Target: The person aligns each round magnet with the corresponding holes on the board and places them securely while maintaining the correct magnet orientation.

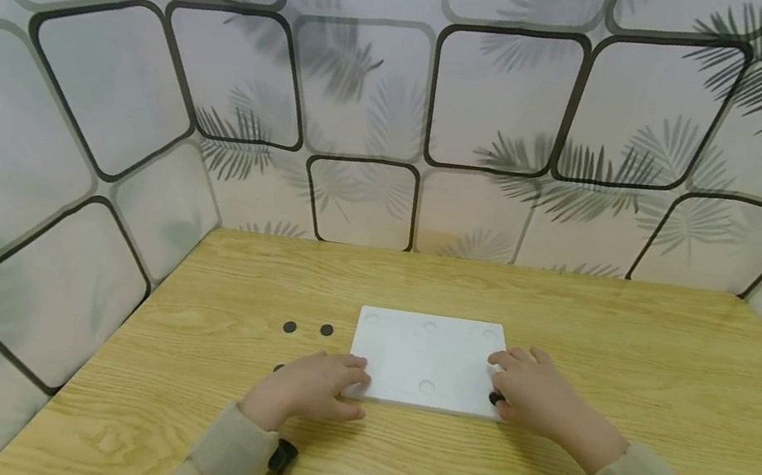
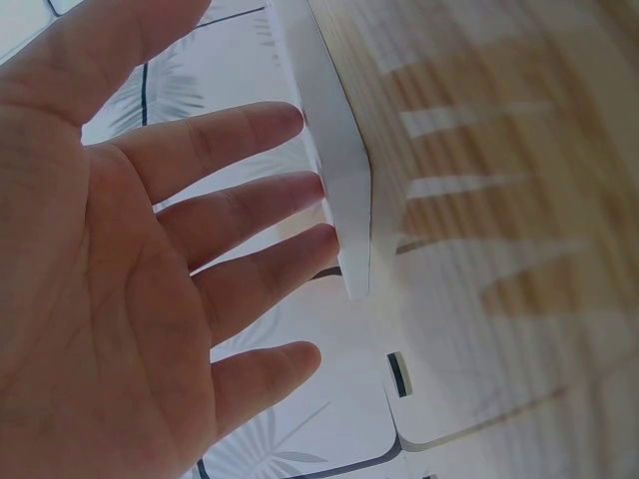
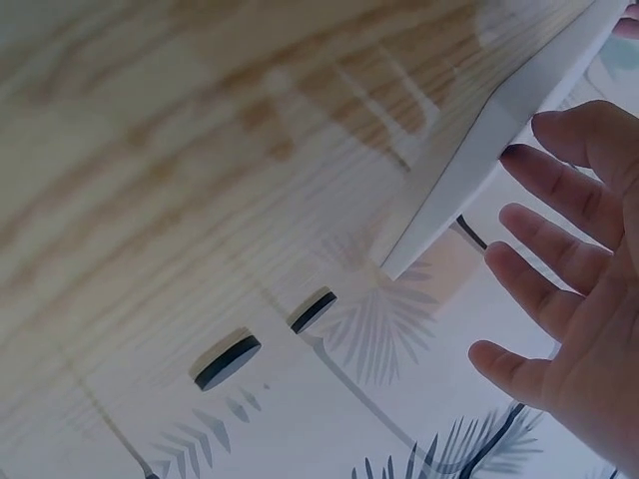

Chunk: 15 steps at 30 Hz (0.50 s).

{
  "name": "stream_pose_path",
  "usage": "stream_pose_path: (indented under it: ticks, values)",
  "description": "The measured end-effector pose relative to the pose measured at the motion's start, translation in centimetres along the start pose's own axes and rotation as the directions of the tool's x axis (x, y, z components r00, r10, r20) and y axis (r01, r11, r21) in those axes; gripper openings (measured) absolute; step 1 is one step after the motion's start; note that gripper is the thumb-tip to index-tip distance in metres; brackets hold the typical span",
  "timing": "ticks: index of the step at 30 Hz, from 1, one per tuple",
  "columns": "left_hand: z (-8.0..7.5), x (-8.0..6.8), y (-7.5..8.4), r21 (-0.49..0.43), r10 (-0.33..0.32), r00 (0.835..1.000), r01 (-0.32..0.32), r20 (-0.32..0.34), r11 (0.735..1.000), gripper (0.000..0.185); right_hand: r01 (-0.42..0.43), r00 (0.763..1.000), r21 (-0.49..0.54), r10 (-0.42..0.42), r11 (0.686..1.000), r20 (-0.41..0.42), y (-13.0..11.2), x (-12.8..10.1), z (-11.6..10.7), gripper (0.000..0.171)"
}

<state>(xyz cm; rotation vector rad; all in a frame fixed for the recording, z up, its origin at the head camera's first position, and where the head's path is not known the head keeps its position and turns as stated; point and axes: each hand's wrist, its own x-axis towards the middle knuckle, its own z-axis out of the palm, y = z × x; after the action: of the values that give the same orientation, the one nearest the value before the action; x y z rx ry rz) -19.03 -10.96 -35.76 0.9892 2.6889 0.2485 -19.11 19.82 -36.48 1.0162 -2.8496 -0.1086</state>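
Observation:
A white rectangular board (image 1: 428, 361) with shallow round dimples lies flat on the wooden table (image 1: 633, 355). My left hand (image 1: 319, 383) touches its near left corner with straight fingers (image 2: 250, 215) against the board's edge (image 2: 349, 200). My right hand (image 1: 530, 384) rests over the right edge, fingers (image 3: 559, 190) relaxed beside the board's side (image 3: 479, 170). A small black disc (image 1: 496, 399) peeks out by the right thumb. Neither hand grips anything.
Two black discs (image 1: 289, 326) (image 1: 326, 330) lie left of the board, seen also as discs (image 3: 228, 361) (image 3: 314, 311) in the right wrist view. Another dark disc (image 1: 278, 367) shows partly behind the left hand. Patterned walls (image 1: 139, 147) enclose the table on three sides.

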Motion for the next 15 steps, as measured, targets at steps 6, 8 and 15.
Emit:
stream_pose_path:
  ticks: [6, 8, 15]
  values:
    - [0.09, 0.12, -0.06, 0.022, -0.003, 1.0, 0.003, 0.0, 1.0, 0.048, 0.009, 1.0, 0.008, -0.008, 1.0, -0.016, -0.02, -0.09, -0.04, 0.026]
    - [0.1, 0.16, -0.08, 0.03, -0.003, 1.0, 0.003, -0.003, 1.0, 0.048, 0.009, 1.0, 0.008, -0.009, 1.0, -0.027, 0.01, -0.17, -0.04, 0.025]
    - [-0.01, 0.12, -0.03, 0.024, -0.001, 1.0, 0.002, -0.004, 1.0, 0.048, 0.002, 1.0, 0.024, -0.001, 1.0, -0.031, 0.24, -0.35, -0.26, 0.017]
